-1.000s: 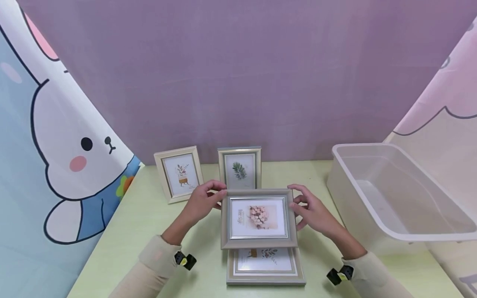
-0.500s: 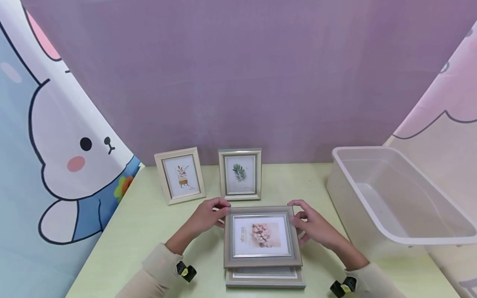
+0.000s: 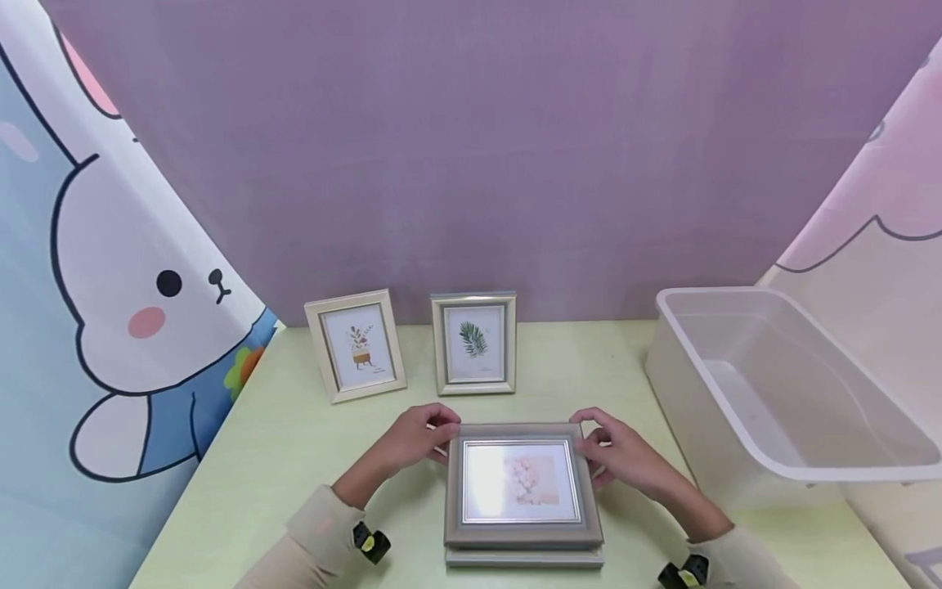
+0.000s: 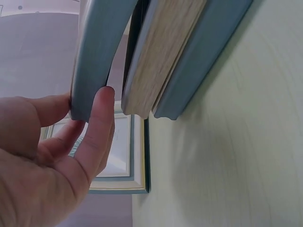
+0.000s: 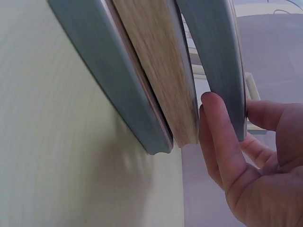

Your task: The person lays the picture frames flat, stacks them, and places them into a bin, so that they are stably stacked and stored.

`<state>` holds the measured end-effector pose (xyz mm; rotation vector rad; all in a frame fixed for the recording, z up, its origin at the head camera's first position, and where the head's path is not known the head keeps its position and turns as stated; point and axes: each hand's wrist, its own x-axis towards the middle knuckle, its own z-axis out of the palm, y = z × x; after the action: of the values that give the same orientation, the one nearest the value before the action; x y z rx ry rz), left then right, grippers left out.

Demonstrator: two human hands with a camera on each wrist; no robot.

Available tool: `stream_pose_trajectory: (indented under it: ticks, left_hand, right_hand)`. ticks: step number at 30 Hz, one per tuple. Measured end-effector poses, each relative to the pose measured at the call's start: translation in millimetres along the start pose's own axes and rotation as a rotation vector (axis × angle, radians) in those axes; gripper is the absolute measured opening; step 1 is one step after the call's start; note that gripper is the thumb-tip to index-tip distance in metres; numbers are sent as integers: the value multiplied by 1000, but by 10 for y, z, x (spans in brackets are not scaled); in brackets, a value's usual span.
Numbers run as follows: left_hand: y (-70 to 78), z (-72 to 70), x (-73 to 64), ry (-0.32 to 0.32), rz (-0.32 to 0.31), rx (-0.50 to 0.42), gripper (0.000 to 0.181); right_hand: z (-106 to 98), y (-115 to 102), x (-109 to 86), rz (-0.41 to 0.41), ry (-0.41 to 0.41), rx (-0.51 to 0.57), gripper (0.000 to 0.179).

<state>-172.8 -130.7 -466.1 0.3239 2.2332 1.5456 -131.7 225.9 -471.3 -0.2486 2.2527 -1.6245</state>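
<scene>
A grey picture frame with a pink-flower print (image 3: 521, 483) is held between both hands, with glare on its glass. My left hand (image 3: 414, 439) pinches its far left corner, thumb on the face and fingers beneath. At the far right corner my right hand (image 3: 624, 451) grips it the same way. Under it lies a stack: a frame with a wood-grain side (image 4: 163, 56) rests on a blue-grey-sided frame (image 4: 208, 56). Both wrist views show a gap between the held frame and the stack at the hands' end. From above, the stack is mostly covered.
Two picture frames stand upright behind: a cream one with a potted-plant print (image 3: 359, 348) at left, and a silvery one with a green-leaf print (image 3: 474, 343). A large whitish plastic tub (image 3: 706, 409) sits at right. A purple backdrop (image 3: 471, 164) rises behind the table (image 3: 294, 458).
Both hands have brought the pink-flower frame down and toward the body, over the stack. The lower frame's print is now covered, and the green-leaf frame behind shows fully.
</scene>
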Motion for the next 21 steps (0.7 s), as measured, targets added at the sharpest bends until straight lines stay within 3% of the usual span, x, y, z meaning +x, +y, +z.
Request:
stream_pose_trajectory:
  ticks: [13, 21]
  left_hand:
    - [-35, 47, -10, -28, -53, 82, 18]
    - [-81, 50, 13, -27, -46, 141, 16]
  right_hand:
    - [40, 51, -21, 45, 36, -22, 36]
    - [60, 51, -24, 73, 30, -13, 35]
